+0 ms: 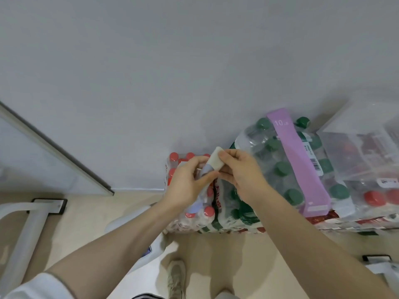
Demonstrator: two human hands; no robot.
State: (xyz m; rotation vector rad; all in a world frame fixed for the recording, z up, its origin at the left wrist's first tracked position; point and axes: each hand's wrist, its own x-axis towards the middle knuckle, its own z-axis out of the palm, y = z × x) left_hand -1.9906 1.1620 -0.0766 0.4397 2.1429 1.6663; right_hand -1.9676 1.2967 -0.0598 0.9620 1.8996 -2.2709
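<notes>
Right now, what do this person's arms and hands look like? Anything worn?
The left hand and right hand are bare: no gloves, rings or watch show. The left arm and right arm are uncovered too. Only a white sleeve with a greyish edge shows, high on the left arm.

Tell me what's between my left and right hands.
In the head view, a pale blue item with a white end piece: the left hand holds the blue part, the right hand pinches the white end.
</notes>
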